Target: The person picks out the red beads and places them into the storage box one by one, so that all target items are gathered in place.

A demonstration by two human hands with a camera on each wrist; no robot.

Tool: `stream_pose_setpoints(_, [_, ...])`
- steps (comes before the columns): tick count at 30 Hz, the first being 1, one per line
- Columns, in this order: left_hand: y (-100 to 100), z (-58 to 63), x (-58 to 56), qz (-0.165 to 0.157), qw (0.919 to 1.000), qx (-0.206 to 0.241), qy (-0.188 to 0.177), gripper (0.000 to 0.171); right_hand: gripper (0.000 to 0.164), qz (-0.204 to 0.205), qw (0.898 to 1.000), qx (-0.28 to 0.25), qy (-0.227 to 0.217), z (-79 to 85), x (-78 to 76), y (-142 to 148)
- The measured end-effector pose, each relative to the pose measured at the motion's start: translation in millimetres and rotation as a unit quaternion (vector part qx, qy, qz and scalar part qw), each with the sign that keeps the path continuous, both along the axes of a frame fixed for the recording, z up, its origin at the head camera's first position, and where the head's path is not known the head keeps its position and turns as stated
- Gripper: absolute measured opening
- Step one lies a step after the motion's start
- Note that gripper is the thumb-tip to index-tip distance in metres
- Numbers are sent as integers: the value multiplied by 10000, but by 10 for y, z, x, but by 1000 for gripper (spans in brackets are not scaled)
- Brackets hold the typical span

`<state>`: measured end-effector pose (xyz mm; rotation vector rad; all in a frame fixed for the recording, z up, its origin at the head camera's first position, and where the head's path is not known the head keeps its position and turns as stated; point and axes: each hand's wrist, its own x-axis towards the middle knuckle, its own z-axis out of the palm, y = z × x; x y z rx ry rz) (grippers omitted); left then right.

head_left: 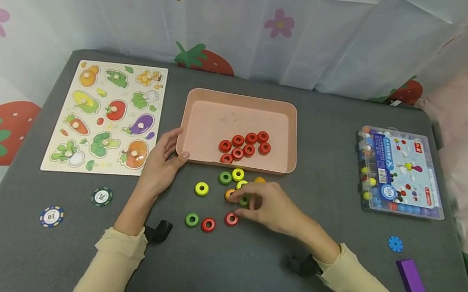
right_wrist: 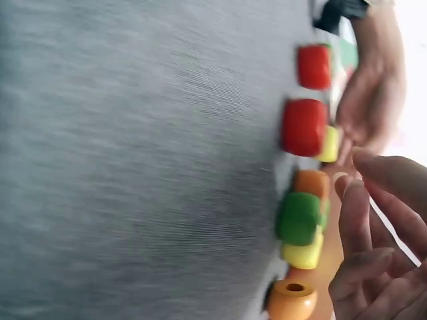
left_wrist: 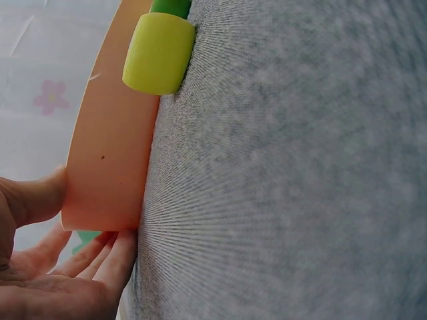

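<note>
My left hand point(head_left: 161, 165) holds the near left corner of a pink tray point(head_left: 203, 105). In the left wrist view the thumb is at the tray's front wall point(left_wrist: 110, 140) and the fingers lie along its side. Several red rings point(head_left: 251, 138) lie inside the tray. Over loose rings in front of it hovers my right hand point(head_left: 272, 206), fingers loosely bent and nothing between them. Close to its fingertips are a red ring point(head_left: 231, 219), a green ring point(right_wrist: 298, 219) and an orange ring point(head_left: 230, 195). Farther left lie a yellow ring point(head_left: 202, 189), another green ring point(head_left: 191, 220) and a second red ring point(head_left: 208, 224).
A vegetable puzzle board point(head_left: 97, 144) lies left of the tray, with a green chip point(head_left: 102, 197) and a blue chip point(head_left: 51, 217) below it. At the right are a clear case of beads point(head_left: 401, 174), a small blue disc point(head_left: 395, 244) and a purple block point(head_left: 410, 276).
</note>
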<state>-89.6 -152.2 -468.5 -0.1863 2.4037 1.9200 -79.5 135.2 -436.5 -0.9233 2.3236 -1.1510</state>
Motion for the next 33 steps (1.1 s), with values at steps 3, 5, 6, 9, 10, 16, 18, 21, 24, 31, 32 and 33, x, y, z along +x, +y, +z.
stream_pose_setpoints(3, [-9,4,-6,-8,10000,-29,8,60,31,77,9990,414,172,-39,76,9])
stream_pose_setpoints(5, [-13,7,-10,-11,10000,-45,12,60,31,134,9978,594,266,-67,109,3])
stream_pose_setpoints(6, [-14,8,-11,-9,10000,-58,14,60,32,177,9972,658,308,-81,121,-4])
stream_pose_setpoints(9, [-16,9,-12,-3,10000,-63,18,61,31,336,9962,714,362,-127,142,-30])
stream_pose_setpoints(10, [-16,12,-11,-1,10000,-59,17,61,30,360,9962,701,383,-140,142,-40])
stream_pose_setpoints(16, [14,160,13,-13,9999,44,-154,61,26,-44,9990,-65,434,-114,6,-30])
stream_pose_setpoints(18, [33,258,35,-31,9998,67,-207,61,28,-444,9965,-514,481,-76,-88,-3])
stream_pose_setpoints(21, [49,349,60,-64,9997,90,-213,62,28,-1294,9837,-971,788,-22,-242,33])
stream_pose_setpoints(24, [53,371,69,-69,9998,93,-187,61,28,-2122,9654,-1016,1122,2,-399,59])
stream_pose_setpoints(31, [82,406,89,11,9995,25,-308,59,27,-2698,9600,-392,639,-22,-627,52])
stream_pose_setpoints(32, [86,407,88,9,9995,34,-311,59,26,-2668,9618,-276,548,-33,-638,45])
stream_pose_setpoints(33, [90,409,88,4,9995,39,-307,59,26,-2636,9633,-162,484,-45,-645,38])
